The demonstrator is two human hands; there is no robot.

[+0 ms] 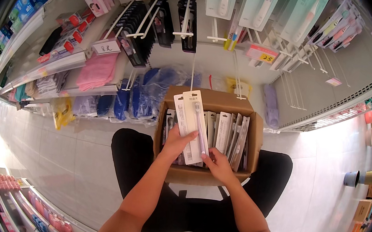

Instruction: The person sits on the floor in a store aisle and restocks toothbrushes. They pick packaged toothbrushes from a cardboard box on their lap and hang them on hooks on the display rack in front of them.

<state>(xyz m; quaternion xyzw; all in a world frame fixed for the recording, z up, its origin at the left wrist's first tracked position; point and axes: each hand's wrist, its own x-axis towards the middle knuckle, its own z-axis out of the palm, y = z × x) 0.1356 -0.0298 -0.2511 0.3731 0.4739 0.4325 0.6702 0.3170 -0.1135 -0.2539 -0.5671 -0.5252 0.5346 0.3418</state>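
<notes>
Two overlapping toothbrush packs [196, 124] are fanned in my left hand [176, 142], its thumb lying across the front one. A pale purple toothbrush shows through the front pack's clear cover. My right hand [216, 162] pinches the lower right corner of that pack between thumb and fingers. Beneath both hands stands an open cardboard box [254, 137], placed between my knees. More toothbrush packs [224, 130] stand upright in it, filling its width; those under my hands are partly hidden.
Ahead, a shop rack carries white display hooks [183, 34] with black toothbrush packs [162, 20] on several. Hooks [241, 97] jut out just above the box's rear flap. Blue slippers in plastic [136, 96] and pink cloths [98, 70] lie on shelves to the left.
</notes>
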